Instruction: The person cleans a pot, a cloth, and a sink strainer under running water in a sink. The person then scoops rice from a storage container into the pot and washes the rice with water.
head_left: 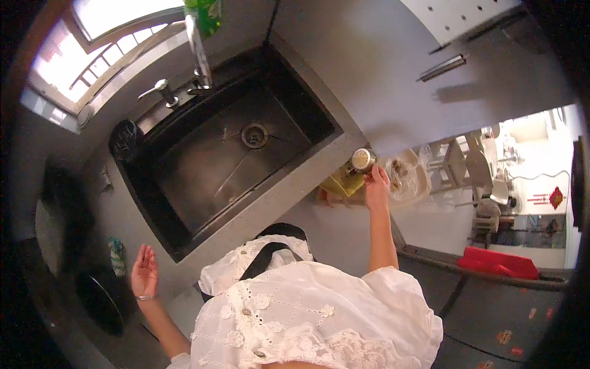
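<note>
Right hand [377, 179]: grasping a round-topped container [363, 160], its contents indistinct, right of the sink [200, 166].
Left hand [145, 274]: released, held flat, left of the sink.

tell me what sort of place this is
Most likely a kitchen, perhaps in a home: a dark sink is set into a grey counter, a faucet stands at its back, and the right hand holds a small jar.

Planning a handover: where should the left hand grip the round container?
Probably its left side, coming from picture left: the right hand holds the round container at its lower right, leaving the left of its circular rim uncovered.
</note>
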A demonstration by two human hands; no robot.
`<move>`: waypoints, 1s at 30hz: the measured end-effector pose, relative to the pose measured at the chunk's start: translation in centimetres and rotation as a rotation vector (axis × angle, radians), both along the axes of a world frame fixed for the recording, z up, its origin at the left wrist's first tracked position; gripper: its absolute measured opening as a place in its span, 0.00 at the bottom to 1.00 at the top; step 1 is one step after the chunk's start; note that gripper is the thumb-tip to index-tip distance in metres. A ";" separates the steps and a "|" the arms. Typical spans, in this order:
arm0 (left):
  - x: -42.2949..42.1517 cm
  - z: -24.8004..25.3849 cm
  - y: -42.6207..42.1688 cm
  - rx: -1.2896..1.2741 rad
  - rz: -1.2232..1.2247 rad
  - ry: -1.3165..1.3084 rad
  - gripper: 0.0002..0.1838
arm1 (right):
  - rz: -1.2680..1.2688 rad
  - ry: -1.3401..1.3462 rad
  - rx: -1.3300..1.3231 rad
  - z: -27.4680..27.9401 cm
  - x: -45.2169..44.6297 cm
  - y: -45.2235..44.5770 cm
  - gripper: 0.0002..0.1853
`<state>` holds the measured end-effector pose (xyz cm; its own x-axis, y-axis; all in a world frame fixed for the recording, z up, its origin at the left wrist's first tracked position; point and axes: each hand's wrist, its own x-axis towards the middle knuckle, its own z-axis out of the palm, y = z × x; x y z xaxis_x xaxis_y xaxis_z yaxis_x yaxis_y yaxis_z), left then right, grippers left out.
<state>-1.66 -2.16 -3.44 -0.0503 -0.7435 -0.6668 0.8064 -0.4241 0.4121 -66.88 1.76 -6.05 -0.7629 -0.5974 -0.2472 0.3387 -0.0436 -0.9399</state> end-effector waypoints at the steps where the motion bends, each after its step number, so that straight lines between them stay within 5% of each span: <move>1: 0.2 -0.1 -0.2 -0.049 -0.062 0.001 0.19 | -0.053 -0.087 -0.036 -0.6 -0.6 0.8 0.08; 10: -0.5 1.8 -1.6 -0.013 -0.087 -0.134 0.19 | -0.309 -0.471 0.087 -9.5 -4.8 1.8 0.06; 13: 0.0 1.6 -1.4 -0.016 -0.135 -0.054 0.19 | 0.043 0.268 0.900 -8.7 -3.2 1.4 0.06; 16: -0.4 2.2 -0.9 0.001 -0.078 -0.110 0.19 | -0.161 -0.206 0.361 -11.4 -5.7 2.0 0.10; 19: 0.8 0.4 -0.8 -0.030 -0.120 -0.006 0.21 | 0.057 0.497 1.040 -12.1 -4.7 1.9 0.13; 22: 0.5 0.8 -0.8 -0.022 -0.105 -0.038 0.21 | -0.004 -0.104 0.572 -10.8 -6.4 0.6 0.14; 25: 0.7 0.3 -0.9 -0.036 -0.118 0.018 0.21 | 0.241 0.555 1.131 -11.6 -6.1 -0.1 0.10; 28: -0.8 1.7 -0.7 -0.032 -0.095 -0.087 0.18 | 0.052 -0.133 0.633 -12.7 -9.0 -0.2 0.12; 30: -0.3 1.0 -0.2 -0.024 -0.094 -0.112 0.18 | 0.340 0.713 0.978 -23.6 -14.2 1.2 0.10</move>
